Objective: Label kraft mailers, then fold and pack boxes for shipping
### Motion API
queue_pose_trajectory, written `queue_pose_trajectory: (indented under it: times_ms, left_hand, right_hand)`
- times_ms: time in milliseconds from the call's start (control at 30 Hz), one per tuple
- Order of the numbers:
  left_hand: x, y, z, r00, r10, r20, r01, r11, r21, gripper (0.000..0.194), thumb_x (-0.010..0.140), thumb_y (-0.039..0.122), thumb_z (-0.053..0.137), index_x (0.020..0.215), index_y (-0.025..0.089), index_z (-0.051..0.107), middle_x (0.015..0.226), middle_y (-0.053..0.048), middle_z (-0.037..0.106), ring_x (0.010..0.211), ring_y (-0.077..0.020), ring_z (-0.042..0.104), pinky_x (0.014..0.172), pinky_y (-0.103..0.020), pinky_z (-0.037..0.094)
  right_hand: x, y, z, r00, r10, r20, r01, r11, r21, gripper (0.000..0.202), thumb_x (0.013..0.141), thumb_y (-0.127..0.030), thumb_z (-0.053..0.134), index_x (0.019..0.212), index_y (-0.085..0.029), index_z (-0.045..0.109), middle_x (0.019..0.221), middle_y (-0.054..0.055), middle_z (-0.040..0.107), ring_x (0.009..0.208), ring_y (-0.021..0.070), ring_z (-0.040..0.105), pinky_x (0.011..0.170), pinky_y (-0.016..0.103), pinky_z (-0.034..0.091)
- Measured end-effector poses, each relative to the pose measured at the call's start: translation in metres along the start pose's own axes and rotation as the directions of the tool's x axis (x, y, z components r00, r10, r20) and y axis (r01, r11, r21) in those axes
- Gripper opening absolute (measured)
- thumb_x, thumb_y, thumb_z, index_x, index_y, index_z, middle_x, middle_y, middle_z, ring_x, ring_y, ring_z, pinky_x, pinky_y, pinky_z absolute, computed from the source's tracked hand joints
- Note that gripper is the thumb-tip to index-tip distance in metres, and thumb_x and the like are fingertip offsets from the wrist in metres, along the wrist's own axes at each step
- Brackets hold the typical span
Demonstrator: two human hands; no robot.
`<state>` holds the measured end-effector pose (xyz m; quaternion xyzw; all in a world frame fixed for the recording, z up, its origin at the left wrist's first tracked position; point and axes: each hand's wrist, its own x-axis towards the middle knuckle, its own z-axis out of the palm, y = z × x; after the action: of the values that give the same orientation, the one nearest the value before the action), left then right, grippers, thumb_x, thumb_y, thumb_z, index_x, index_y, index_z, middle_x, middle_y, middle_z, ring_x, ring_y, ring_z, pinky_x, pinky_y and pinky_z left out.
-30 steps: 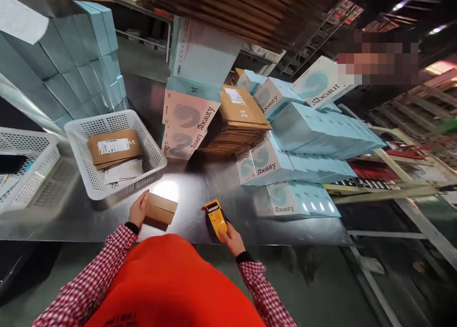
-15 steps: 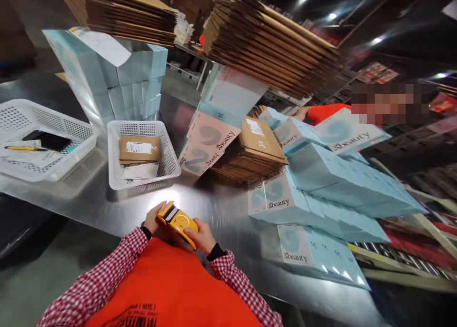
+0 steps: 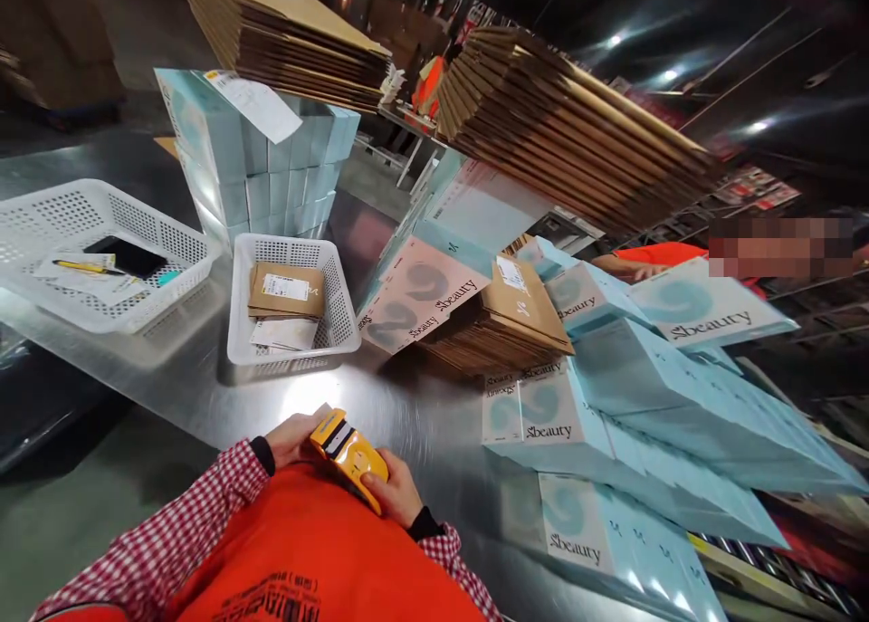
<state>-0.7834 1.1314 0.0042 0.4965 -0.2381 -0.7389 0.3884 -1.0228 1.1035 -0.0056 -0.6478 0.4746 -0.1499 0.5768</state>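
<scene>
At the front of the metal table [image 3: 434, 441], in front of my orange vest, I hold a yellow handheld device [image 3: 357, 459] with a dark band and a pale strip near its upper end. Its exact kind cannot be made out. My right hand [image 3: 400, 491] is closed round the lower end, thumb on the top face. My left hand [image 3: 293, 436] is at the upper end, its fingers partly hidden behind the device. Just beyond stands a white basket [image 3: 237, 332] with brown cardboard pieces [image 3: 286, 289] and white papers [image 3: 283, 334] in it.
To the left, another white basket [image 3: 101, 310] holds a phone [image 3: 128, 255], a yellow pen [image 3: 85, 267] and papers. Pale blue boxes [image 3: 611, 423] are stacked right and back. Flat cardboard [image 3: 563, 124] piles high. A person's orange sleeve [image 3: 658, 253] shows behind the right-hand boxes.
The whole view has shifted, so the table's things appear farther right and mostly lower. The yellow device stays in my hands. My left hand lies flatter against its upper end.
</scene>
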Motion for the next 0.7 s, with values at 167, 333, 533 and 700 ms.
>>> queue_pose_trajectory:
  times_ms: [167,333,533,700]
  left_hand:
    - [0.010,-0.003,-0.001,0.997,-0.040,0.066,0.045,0.996,-0.082,0.049,0.065,0.059,0.066,0.087,0.015,0.070,0.083,-0.009,0.073,0.076,-0.0235,0.068,0.074,-0.038,0.054]
    - [0.018,0.003,-0.016,0.995,-0.035,0.090,0.038,0.999,-0.034,0.034,0.062,0.052,0.069,0.070,0.019,0.068,0.066,-0.005,0.069,0.073,-0.0246,0.067,0.063,-0.033,0.053]
    - [0.038,0.012,-0.039,0.998,0.012,-0.065,-0.007,0.997,0.078,0.027,0.062,0.041,0.069,0.057,0.017,0.058,0.047,0.004,0.050,0.044,-0.0096,0.046,0.045,-0.021,0.037]
    - [0.046,0.016,-0.060,0.993,-0.025,-0.115,0.031,0.998,0.049,0.025,0.072,0.038,0.065,0.068,0.015,0.058,0.059,0.003,0.055,0.049,-0.0080,0.050,0.052,-0.021,0.043]
  right_hand:
    - [0.003,-0.005,-0.002,1.000,-0.011,0.022,0.012,1.000,-0.019,0.061,0.066,-0.067,0.063,0.099,-0.016,0.058,0.078,0.003,0.065,0.067,0.0171,0.057,0.060,0.027,0.045]
    - [0.006,-0.020,-0.008,0.988,-0.093,0.119,0.105,0.990,-0.095,0.071,0.077,-0.058,0.059,0.136,-0.019,0.045,0.122,0.010,0.063,0.107,0.0264,0.060,0.095,0.041,0.045]
    - [0.012,-0.033,-0.005,0.978,-0.122,0.170,0.141,0.984,-0.108,0.065,0.081,-0.059,0.055,0.135,-0.022,0.049,0.132,0.008,0.056,0.116,0.0261,0.057,0.099,0.042,0.044]
    - [0.024,-0.044,-0.001,0.973,-0.134,0.187,0.160,0.978,-0.131,0.059,0.085,-0.056,0.052,0.132,-0.021,0.052,0.130,0.008,0.058,0.115,0.0257,0.057,0.098,0.041,0.045]
